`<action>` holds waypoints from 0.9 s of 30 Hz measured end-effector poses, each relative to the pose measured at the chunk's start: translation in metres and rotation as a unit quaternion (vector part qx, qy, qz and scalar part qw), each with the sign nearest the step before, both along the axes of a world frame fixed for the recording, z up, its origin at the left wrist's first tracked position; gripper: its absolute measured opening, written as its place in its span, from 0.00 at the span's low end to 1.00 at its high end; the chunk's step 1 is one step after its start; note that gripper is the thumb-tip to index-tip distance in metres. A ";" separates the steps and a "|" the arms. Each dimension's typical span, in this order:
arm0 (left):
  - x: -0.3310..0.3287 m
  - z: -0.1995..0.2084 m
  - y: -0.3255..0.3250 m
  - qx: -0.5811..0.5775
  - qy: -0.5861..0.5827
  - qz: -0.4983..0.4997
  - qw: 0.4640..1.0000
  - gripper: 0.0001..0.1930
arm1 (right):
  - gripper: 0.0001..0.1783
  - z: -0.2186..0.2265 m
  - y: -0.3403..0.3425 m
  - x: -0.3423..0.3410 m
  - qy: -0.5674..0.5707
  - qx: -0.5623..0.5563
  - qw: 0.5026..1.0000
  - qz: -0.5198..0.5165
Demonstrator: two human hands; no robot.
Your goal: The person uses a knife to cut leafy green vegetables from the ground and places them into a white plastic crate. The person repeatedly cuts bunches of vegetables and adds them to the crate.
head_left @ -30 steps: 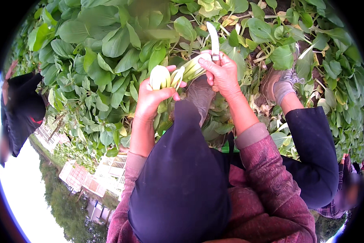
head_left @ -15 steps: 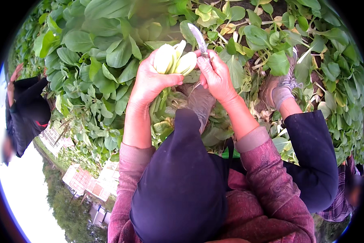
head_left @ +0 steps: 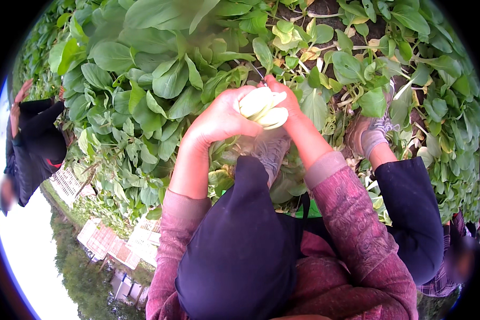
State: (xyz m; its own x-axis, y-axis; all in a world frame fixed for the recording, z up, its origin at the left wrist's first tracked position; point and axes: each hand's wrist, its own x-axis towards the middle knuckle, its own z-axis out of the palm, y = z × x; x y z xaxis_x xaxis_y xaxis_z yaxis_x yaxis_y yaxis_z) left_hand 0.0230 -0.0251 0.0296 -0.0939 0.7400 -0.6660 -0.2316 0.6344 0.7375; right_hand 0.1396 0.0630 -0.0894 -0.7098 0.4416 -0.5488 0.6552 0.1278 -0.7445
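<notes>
My left hand [head_left: 221, 117] is closed around bok choy [head_left: 262, 106] whose thick pale stem ends face me; their leafy ends are out of sight. Just beyond the stems, my right hand [head_left: 287, 95] grips a knife [head_left: 258, 71]. Only a thin strip of its blade shows among the green leaves, and its handle is hidden behind my fingers. The right hand is partly covered by the bok choy, and the two hands are close together.
Rows of leafy plants [head_left: 170, 80] grow all around, with yellowed leaves and stalks on the soil. My shoes [head_left: 363, 136] stand among them. A person in dark clothes [head_left: 34, 144] is at the left, another in a plaid sleeve [head_left: 442, 277] at the lower right. Crates [head_left: 101, 237] lie lower left.
My left hand has moved right with the bok choy, now in front of the right hand. The knife, which stood up in plain view, has tilted away into the leaves.
</notes>
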 end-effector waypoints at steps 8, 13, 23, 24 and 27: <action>-0.042 -0.041 -0.008 -0.134 0.255 0.091 0.953 0.31 | 0.23 -0.003 0.013 -0.004 -0.033 0.019 0.999 -0.027; -0.020 -0.049 -0.038 -0.141 0.369 0.071 0.916 0.25 | 0.22 -0.002 0.013 -0.008 -0.060 -0.008 0.997 0.047; -0.025 -0.053 -0.059 -0.094 0.072 0.294 0.948 0.21 | 0.19 -0.007 0.012 -0.032 -0.118 0.016 0.976 0.183; -0.029 -0.050 -0.065 -0.098 0.058 0.306 0.945 0.21 | 0.19 -0.001 0.015 -0.030 -0.117 0.012 0.973 0.197; -0.031 -0.029 -0.066 -0.082 0.009 0.341 0.936 0.21 | 0.19 -0.010 0.013 -0.006 -0.030 0.079 0.983 0.165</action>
State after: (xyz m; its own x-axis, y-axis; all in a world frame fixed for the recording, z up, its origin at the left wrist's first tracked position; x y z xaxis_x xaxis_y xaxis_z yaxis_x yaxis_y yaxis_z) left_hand -0.0080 -0.0913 0.0006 -0.5195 0.3916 -0.7595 -0.6132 0.4482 0.6505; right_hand 0.1336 0.0763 -0.0990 -0.7965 0.2765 -0.5377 0.6016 0.4513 -0.6591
